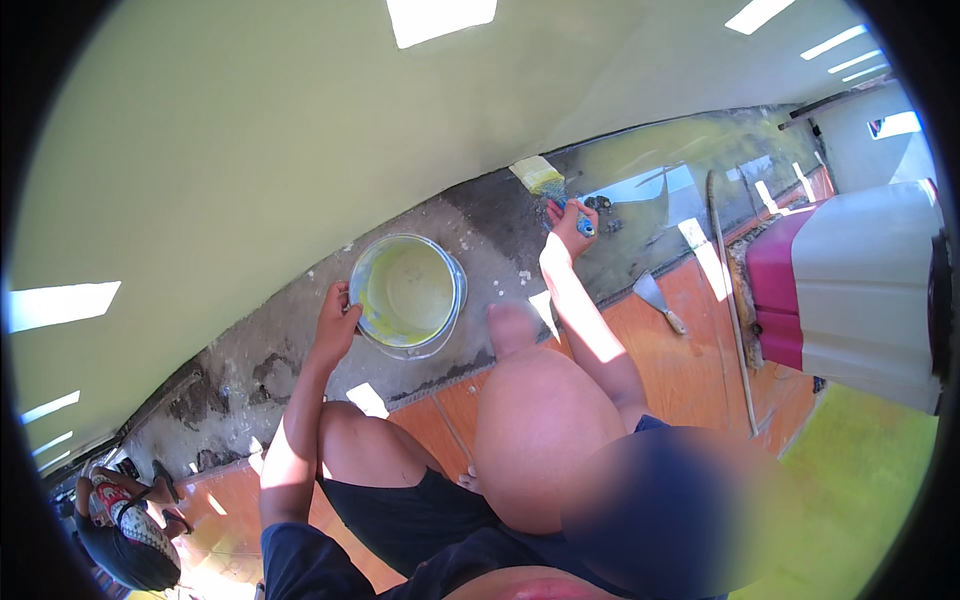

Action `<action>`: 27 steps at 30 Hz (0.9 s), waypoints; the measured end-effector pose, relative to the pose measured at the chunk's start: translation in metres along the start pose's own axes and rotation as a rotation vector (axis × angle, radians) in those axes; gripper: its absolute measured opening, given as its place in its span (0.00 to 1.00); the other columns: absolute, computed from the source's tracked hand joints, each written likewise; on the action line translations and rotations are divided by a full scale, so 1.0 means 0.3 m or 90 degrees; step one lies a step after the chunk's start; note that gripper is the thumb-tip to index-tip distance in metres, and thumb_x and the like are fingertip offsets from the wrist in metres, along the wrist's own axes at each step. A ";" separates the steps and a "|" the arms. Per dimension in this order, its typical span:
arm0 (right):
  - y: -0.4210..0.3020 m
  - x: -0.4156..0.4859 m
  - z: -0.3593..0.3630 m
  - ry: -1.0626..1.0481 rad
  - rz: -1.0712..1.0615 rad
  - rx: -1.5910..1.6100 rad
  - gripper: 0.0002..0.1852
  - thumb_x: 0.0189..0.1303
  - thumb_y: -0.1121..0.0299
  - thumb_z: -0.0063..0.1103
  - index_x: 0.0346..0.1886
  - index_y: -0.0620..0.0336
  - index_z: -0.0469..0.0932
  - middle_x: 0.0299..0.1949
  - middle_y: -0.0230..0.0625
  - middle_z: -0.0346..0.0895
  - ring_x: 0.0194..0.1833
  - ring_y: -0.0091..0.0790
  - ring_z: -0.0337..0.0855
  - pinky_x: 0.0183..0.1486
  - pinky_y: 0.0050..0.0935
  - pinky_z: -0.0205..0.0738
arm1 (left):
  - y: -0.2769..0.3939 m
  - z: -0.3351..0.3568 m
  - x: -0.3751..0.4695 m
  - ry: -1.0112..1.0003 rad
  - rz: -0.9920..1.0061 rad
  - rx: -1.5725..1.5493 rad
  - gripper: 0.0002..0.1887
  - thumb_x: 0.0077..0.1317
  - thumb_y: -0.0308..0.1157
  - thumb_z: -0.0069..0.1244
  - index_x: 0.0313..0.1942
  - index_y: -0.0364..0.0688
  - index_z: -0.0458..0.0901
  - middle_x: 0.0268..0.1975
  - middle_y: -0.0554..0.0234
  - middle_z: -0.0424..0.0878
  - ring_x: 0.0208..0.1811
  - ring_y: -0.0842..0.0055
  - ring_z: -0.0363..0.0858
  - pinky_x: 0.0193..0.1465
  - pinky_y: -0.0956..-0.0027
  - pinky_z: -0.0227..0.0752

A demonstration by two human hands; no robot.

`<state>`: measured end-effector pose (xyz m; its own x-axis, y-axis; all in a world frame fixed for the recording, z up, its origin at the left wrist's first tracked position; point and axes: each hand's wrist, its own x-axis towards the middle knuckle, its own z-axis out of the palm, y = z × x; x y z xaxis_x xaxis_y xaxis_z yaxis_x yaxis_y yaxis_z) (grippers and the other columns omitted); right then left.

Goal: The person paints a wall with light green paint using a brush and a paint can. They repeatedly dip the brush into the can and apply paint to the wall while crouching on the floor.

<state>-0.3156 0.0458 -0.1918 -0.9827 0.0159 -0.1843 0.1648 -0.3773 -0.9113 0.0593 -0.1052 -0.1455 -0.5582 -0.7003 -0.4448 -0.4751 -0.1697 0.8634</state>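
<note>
My left hand (339, 324) grips the rim of a paint bucket (411, 292) from its left side. Yellow-green paint streaks the inside wall of the bucket, and its wire handle hangs down at the front. My right hand (576, 229) is closed around the blue handle of a wide paintbrush (547, 182). The pale bristles, coated with yellowish paint, point up and left and reach the line where the grey concrete strip (480, 247) meets the pale green wall (285, 165). A few dark lumps (598, 202) lie on the strip beside my right hand.
A putty knife (660, 304) lies on the orange floor tiles (637, 337). Right of it, a long thin pole (726, 300) leads to a large white-and-pink object (847, 277). Yellow-green wet paint (675, 157) covers the strip's far right. Another person (131, 517) is low down at the far left.
</note>
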 end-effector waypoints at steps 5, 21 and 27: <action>-0.191 0.110 0.114 0.016 0.024 0.042 0.09 0.69 0.73 0.59 0.46 0.65 0.72 0.42 0.46 0.80 0.37 0.41 0.90 0.46 0.32 0.86 | 0.006 0.023 0.019 -0.005 0.011 -0.011 0.18 0.72 0.25 0.47 0.61 0.39 0.66 0.49 0.56 0.83 0.38 0.77 0.84 0.33 0.71 0.78; -0.962 0.109 0.466 -0.114 -0.148 0.310 0.07 0.70 0.77 0.55 0.46 0.61 0.67 0.43 0.45 0.77 0.40 0.51 0.88 0.51 0.49 0.89 | 0.245 0.011 -0.098 0.057 0.024 0.003 0.14 0.70 0.22 0.46 0.54 0.37 0.67 0.45 0.57 0.81 0.37 0.79 0.81 0.32 0.72 0.76; -0.800 0.018 0.171 0.102 0.034 0.097 0.07 0.70 0.76 0.58 0.44 0.65 0.69 0.43 0.46 0.77 0.38 0.44 0.89 0.49 0.41 0.90 | 0.495 -0.057 -0.358 0.067 -0.030 0.027 0.13 0.70 0.21 0.45 0.54 0.36 0.67 0.45 0.57 0.81 0.39 0.79 0.82 0.32 0.74 0.77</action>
<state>-0.3647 0.0890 0.0448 -0.9450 0.1347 -0.2982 0.1896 -0.5173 -0.8345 0.0604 -0.0671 0.0346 -0.4606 -0.7620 -0.4551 -0.5286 -0.1764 0.8304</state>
